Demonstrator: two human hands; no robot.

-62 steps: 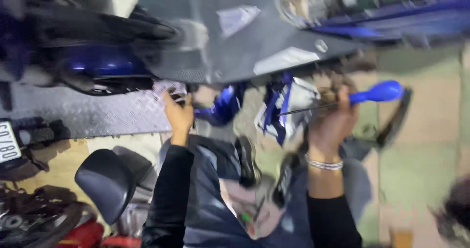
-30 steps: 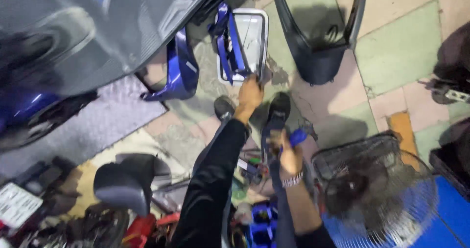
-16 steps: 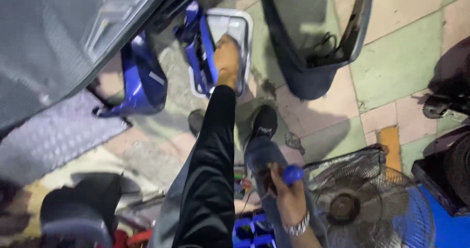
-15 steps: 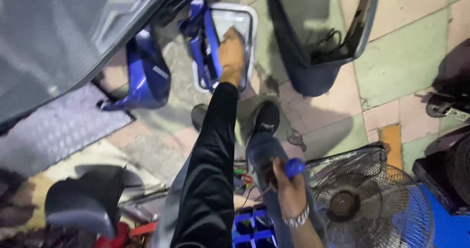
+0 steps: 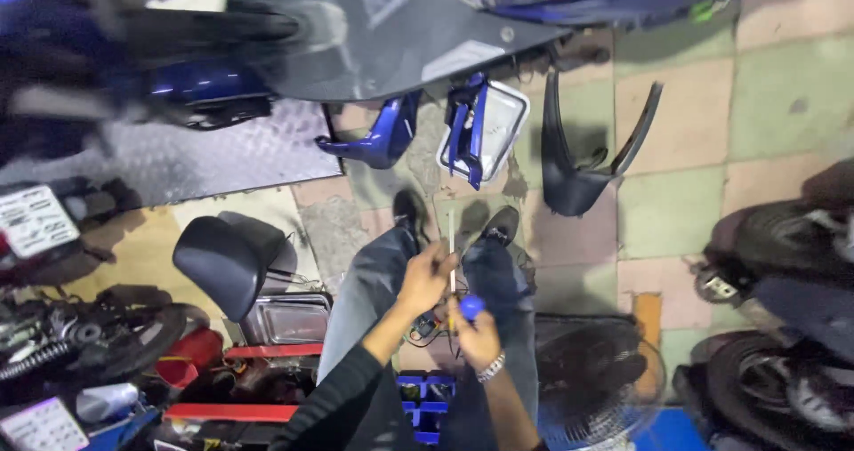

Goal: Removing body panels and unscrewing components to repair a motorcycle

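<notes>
Only the head view to go on here, so from the top down. Lower middle of the frame, my left hand (image 5: 425,277) has its fingers pinched around the thin pale metal shaft of the long blue-handled screwdriver (image 5: 453,264), which runs up from the hands toward the centre of the frame. My right hand (image 5: 478,337), with a silver bracelet on the wrist, is clenched around the screwdriver's round blue handle end, just below and to the right of the left hand. Both hands sit over my knees in blue jeans (image 5: 374,291), and my two dark shoes show just above them on the tiled floor (image 5: 676,211).

Upper middle, there's a white rectangular plastic tray (image 5: 500,124) on the floor with a blue fairing piece (image 5: 467,126) leaning across it. Just left of that lies a curved blue plastic body panel (image 5: 378,140). To the right of the tray sits a black curved mudguard-shaped panel (image 5: 578,180). A big grey scooter body cover (image 5: 391,33) fills the top of the frame.

Left of centre is a black padded seat (image 5: 222,255). Bottom right, close beside my right leg, is a dark wire-caged floor fan (image 5: 600,380).
</notes>
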